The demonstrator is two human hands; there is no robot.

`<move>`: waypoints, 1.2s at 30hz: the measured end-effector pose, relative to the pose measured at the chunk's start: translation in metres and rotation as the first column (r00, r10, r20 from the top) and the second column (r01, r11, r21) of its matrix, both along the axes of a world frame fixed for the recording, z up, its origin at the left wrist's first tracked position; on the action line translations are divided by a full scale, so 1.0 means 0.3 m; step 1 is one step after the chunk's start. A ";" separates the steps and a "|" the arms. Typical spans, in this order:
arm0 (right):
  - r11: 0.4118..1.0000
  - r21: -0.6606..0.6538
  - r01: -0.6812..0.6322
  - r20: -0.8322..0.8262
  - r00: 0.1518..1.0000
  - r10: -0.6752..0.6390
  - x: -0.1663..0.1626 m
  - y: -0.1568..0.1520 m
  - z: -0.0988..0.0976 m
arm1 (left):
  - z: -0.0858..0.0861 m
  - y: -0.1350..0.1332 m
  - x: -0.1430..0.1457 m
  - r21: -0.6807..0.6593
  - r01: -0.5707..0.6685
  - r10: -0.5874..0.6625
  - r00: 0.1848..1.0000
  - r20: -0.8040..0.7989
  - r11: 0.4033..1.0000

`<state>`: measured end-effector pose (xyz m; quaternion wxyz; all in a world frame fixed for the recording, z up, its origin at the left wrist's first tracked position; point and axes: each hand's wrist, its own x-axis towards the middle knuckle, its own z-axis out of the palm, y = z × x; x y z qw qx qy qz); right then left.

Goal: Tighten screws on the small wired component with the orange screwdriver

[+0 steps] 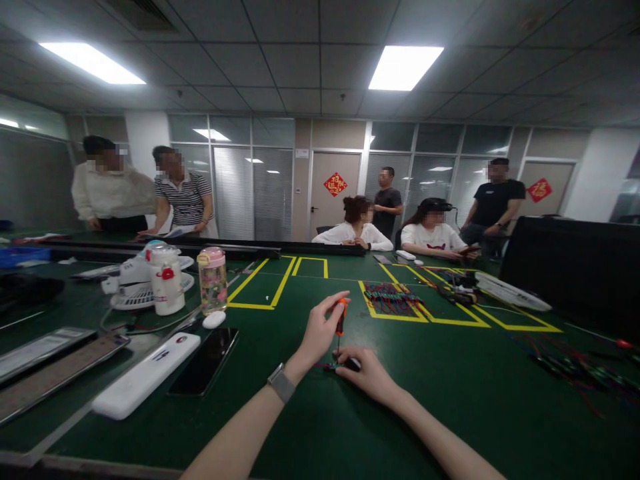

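Note:
My left hand [319, 328], with a watch [281, 383] on the wrist, is closed round the orange-and-black handle of a screwdriver [341, 320]. The screwdriver stands upright, its thin shaft pointing down at a small circuit board [330, 367] on the green table. Thin red and blue wires come off the board's left side. Low on the table, my right hand [367, 375] pinches the board's right side between thumb and fingers. Whether the screwdriver tip sits in a screw is too small to tell.
Wired boards [393, 298] lie bundled inside yellow tape, with more wired boards [585, 367] at right. A black phone [205, 363], a white oblong case [147, 377], a white bottle [167, 283] and a pink-lidded bottle [213, 283] stand left. Several people are across the table.

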<state>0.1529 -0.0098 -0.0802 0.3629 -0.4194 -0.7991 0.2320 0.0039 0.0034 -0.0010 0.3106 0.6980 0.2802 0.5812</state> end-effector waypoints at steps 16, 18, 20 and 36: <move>1.000 0.003 0.004 0.005 1.000 -0.004 -0.002 -0.002 0.003 | 0.001 -0.002 -0.007 0.034 -0.071 0.071 0.997 0.005 0.997; 1.000 -0.002 0.009 0.003 1.000 -0.009 -0.003 -0.004 0.007 | 0.001 -0.003 -0.010 0.041 -0.105 0.105 0.994 -0.001 0.994; 1.000 -0.008 0.008 0.001 1.000 -0.008 -0.004 -0.006 0.010 | 0.001 -0.003 -0.011 0.028 -0.104 0.104 0.995 -0.001 0.994; 1.000 -0.008 -0.007 -0.035 0.999 0.006 -0.002 -0.001 0.001 | 0.006 -0.005 -0.006 0.031 -0.093 0.093 0.996 -0.005 0.995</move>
